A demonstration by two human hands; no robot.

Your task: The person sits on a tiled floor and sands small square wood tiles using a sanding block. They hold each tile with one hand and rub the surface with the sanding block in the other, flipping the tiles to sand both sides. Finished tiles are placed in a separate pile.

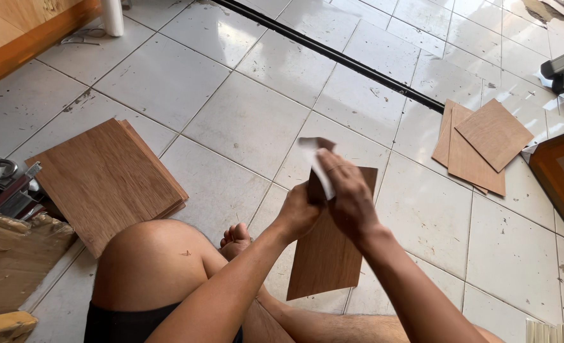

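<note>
head view: a seated person's bare knee and both forearms, looking down at a pale tiled floor (pixel 250 121).
panel: thin rectangular brown plywood panel (pixel 326 254), held tilted above the floor, upper end at the hands, lower end toward the person's legs.
left hand: left hand (pixel 298 213) grips the upper left edge of the panel, fingers curled around it; fingertips hidden behind the wood.
right hand: right hand (pixel 348 194) lies over the panel's top, fingers closed on a folded sheet of sandpaper with a pale face (pixel 317 162) pressed against the upper edge.
sandpaper: one corner sticks up past the top of the panel; the rest is under the right fingers.
left stack: stack of similar brown plywood panels (pixel 110 178) flat on the floor, left of the knee, well apart from the hands.
right group: a few loose brown plywood pieces (pixel 482 143) overlapping on the floor to the right, near a black floor rail (pixel 332 54).
far left: metal tools (pixel 5 187) beside a crumpled brown cardboard wrapping (pixel 12 254).
upper left: orange wooden furniture edge (pixel 21 32).
</note>
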